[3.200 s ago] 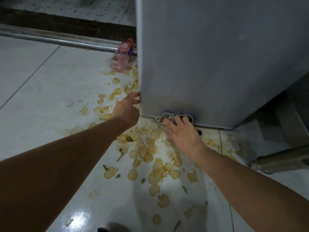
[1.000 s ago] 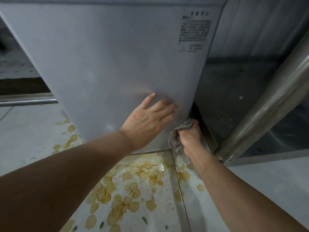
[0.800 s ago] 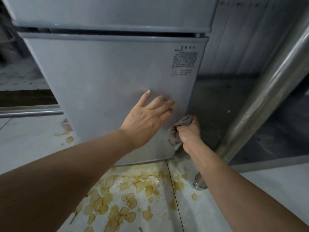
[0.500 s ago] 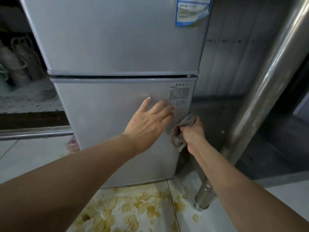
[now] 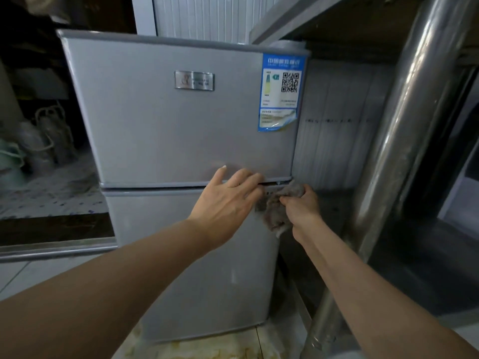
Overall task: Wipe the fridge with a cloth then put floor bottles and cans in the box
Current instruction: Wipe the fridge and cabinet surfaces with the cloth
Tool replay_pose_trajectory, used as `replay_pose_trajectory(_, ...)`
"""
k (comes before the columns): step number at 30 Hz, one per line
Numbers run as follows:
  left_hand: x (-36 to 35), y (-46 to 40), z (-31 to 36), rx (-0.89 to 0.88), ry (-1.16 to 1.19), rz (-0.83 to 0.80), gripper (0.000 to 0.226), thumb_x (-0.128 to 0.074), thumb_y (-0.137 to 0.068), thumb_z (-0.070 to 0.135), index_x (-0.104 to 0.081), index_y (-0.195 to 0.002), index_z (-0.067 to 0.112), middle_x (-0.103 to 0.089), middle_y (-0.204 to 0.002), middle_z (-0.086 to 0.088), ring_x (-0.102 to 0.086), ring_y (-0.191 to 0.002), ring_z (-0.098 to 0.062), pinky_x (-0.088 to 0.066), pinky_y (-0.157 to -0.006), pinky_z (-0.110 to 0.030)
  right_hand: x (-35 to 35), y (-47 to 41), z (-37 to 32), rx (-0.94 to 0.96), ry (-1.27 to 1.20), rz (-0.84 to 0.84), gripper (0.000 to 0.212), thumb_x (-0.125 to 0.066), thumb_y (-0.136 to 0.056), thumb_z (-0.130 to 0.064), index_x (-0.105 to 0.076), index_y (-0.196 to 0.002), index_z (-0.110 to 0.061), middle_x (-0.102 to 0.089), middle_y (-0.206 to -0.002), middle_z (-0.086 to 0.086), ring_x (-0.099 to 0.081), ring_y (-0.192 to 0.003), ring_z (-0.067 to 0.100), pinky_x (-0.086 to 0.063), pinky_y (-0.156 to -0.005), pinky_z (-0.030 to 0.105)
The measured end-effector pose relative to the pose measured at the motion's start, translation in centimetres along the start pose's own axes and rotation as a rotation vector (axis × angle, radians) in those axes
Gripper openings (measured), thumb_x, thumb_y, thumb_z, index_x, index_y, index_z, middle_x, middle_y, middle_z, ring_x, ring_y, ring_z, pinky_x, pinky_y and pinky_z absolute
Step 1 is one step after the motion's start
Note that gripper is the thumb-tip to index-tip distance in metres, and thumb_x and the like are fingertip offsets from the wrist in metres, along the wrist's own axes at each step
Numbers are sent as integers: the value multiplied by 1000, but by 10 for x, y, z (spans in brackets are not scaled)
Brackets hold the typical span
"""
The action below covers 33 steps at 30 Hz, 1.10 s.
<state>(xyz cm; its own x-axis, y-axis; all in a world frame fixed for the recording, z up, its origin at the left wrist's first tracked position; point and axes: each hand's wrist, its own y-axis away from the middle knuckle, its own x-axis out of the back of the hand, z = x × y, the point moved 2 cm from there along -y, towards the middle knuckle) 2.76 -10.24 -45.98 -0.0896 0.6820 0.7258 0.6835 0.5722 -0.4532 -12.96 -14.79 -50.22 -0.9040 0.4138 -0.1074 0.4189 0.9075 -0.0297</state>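
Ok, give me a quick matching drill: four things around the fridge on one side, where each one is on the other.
1. left hand
2. crumpled grey-brown cloth
3. blue-and-white QR sticker
4. silver metal badge

a. upper door, top right corner
b. gripped by the right hand
c. flat over the seam between doors
d. upper door, top middle

Pairs: 1-c, 2-b, 3-a, 4-d

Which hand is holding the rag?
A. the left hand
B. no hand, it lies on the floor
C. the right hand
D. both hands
C: the right hand grips the bunched rag at the fridge door's right edge, while the left hand lies flat on the door.
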Motion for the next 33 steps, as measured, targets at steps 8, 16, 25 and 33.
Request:
replay_pose_trajectory(8,8,-10,-9,-50,31,-87,60,-46,-83,11,-27,-140,16,-28,-146,-3,-29,-130,-25,-19,-107,-49,4,2,-46,38,2,-74,30,-54,-88,2,-53,-114,-11,-60,-106,13,-59,-88,22,-47,-60,26)
replay_pose_trajectory(16,58,-43,-44,90,-32,71,64,-59,-77,13,-32,-135,17,-27,-146,-4,-24,-133,-26,-15,-110,-50,-4,-5,-95,50,13,-61,37,-54,-88,4,-51,-122,-9,-61,-113,15,-60,-101,28,-52,-81,36)
replay_pose_trajectory(25,102,-65,-93,278,-87,147,73,-61,-75,14,-22,-136,22,-5,-155,-8,-5,-141,-29,-14,-111,-48,-18,-8,-158,86,-40,-25,25,-53,-89,3,-53,-110,-11,-65,-104,10,-64,-88,23,-52,-64,29)
replay_pose_trajectory(33,106,-69,-106,284,-27,72,78,-66,-77,19,-18,-139,24,-9,-152,-7,-10,-139,-27,-14,-110,-47,-26,-8,-211,104,1,-31,18,-50,-93,-2,-49,-108,-12,-64,-99,13,-65,-74,19,-52,-53,29)
